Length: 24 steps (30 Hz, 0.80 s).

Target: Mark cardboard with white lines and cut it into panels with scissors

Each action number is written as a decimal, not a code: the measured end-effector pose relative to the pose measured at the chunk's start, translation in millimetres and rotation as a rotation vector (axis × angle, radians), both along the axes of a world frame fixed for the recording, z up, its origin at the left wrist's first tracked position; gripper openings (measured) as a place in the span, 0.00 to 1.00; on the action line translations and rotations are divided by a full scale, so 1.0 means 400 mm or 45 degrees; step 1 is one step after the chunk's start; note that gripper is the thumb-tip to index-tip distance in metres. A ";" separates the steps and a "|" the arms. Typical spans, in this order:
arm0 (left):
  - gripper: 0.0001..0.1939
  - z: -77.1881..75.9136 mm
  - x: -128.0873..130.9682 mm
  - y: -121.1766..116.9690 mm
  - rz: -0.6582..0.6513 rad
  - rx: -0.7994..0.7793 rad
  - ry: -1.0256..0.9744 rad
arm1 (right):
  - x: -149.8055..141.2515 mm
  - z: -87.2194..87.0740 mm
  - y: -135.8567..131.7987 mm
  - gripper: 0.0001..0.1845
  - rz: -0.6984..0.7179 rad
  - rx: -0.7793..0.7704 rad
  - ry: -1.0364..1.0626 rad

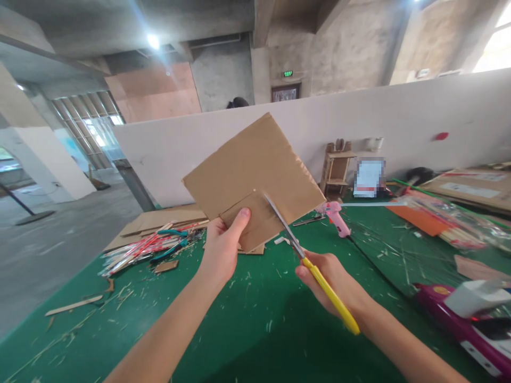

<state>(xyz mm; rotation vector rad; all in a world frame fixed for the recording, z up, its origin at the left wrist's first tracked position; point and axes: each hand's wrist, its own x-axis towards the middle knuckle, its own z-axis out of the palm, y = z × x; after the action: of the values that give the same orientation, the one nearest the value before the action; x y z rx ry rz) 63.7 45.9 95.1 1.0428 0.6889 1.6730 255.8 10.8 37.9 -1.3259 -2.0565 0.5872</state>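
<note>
My left hand [223,244] grips a large piece of brown cardboard [255,159] by its lower edge, thumb on the near face and the other fingers hidden behind. Under that thumb lies a smaller cardboard piece or flap [255,221]; I cannot tell whether it is separate. In my right hand [329,279] is a pair of scissors [319,287] with yellow handles, its metal blades pointing up and left. The blades lie across the lower right part of the cardboard, their tip near its middle. Both hands are raised above the green table [255,324].
Left of my hands lie plastic-wrapped sticks [138,247], teal-handled pliers [171,247] and flat cardboard [159,221]. To the right are a pink glue gun [337,218] with a black cord, a purple power strip [459,324] and a small cardboard shelf [337,167]. A white partition [399,117] stands behind.
</note>
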 end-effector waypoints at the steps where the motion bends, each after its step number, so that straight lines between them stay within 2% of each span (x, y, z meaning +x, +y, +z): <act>1: 0.22 0.002 0.000 -0.001 0.012 -0.018 -0.019 | -0.001 0.000 0.000 0.22 -0.002 -0.008 0.003; 6: 0.21 -0.008 0.005 0.005 0.027 -0.098 -0.072 | 0.000 -0.015 0.011 0.22 0.027 -0.007 -0.047; 13: 0.21 -0.031 0.008 0.019 0.093 0.023 0.020 | 0.019 -0.013 0.013 0.22 0.214 0.000 -0.069; 20: 0.20 -0.025 0.007 0.017 0.112 0.082 0.068 | 0.021 -0.004 0.009 0.22 0.257 0.019 -0.076; 24: 0.20 -0.021 0.004 0.017 0.093 -0.063 0.000 | 0.015 -0.014 0.011 0.24 0.209 0.102 -0.027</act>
<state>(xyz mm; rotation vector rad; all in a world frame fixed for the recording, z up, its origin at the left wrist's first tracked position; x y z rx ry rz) 65.3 52.8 86.8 0.9933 0.7731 1.7097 261.8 15.3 32.3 -1.1295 -2.1970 0.5575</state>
